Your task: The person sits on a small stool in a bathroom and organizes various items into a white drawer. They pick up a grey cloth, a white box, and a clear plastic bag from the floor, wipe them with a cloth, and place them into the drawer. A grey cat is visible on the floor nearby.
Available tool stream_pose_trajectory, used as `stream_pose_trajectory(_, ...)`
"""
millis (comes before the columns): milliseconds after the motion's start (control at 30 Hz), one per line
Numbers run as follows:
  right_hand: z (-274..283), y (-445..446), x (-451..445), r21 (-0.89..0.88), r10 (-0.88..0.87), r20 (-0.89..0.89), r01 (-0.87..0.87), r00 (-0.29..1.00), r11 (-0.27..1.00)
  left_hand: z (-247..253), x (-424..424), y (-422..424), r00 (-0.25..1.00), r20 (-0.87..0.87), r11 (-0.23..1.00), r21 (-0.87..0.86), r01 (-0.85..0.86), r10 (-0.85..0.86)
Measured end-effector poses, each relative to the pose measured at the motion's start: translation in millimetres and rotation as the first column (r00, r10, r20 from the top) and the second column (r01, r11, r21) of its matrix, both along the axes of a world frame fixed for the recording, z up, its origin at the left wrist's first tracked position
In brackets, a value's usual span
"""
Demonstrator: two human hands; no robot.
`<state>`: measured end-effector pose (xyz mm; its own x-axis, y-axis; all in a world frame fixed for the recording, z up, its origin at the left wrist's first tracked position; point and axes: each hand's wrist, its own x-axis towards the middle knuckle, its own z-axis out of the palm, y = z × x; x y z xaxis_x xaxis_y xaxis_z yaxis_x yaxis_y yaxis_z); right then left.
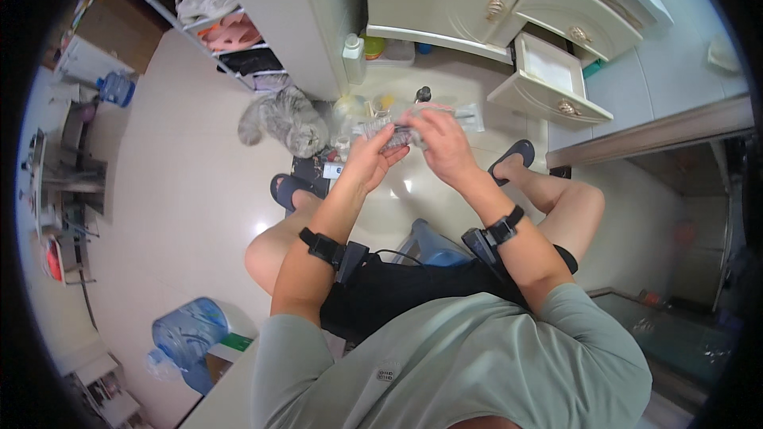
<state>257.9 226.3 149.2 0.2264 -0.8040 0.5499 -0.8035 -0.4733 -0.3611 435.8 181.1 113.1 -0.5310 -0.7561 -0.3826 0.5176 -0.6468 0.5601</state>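
Note:
My left hand (371, 162), palm turned up, holds a clear plastic item (384, 132) between thumb and fingers; its exact kind is unclear. From the other side my right hand (446, 146) reaches over it, its fingers curled on a small greyish wad (419, 138) that looks like cloth. Some pink material (428, 108) shows just behind the right fingers. On the floor beyond lie a clear plastic pouch (474, 118) with something dark inside, a small black-topped bottle (423, 94) and clear containers (381, 104). A white and blue packet (332, 170) lies near the left forearm.
A grey cat (289, 122) lies on the left beside the shoe rack (229, 42). Ahead, a cream cabinet has a drawer (551, 95) pulled out. A white bottle (353, 59) stands by the wall. Below me is a blue stool (438, 244); a water jug (191, 328) is behind left.

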Motion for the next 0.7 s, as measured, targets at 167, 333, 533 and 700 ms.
stream_pose_trajectory(167,-50,-8,-98,0.235,-0.303,0.182,0.258,0.935,0.937,2,-12,-4,0.994,0.105,0.999,-0.037,0.029,-0.025)
stream_pose_trajectory(333,-29,29,-156,0.709,-0.623,0.592,0.037,0.511,0.704,6,-24,-5,0.994,0.11,0.999,-0.035,0.023,-0.019)
stream_pose_trajectory(533,-4,20,-162,0.395,-0.431,0.901,-0.5,0.049,0.771,24,-69,-2,0.987,0.141,0.996,-0.044,0.083,-0.076)
stream_pose_trajectory(700,25,-8,-215,0.442,-0.377,0.897,-0.413,0.231,0.796,46,-91,-37,0.957,0.289,0.923,-0.364,0.127,-0.018)
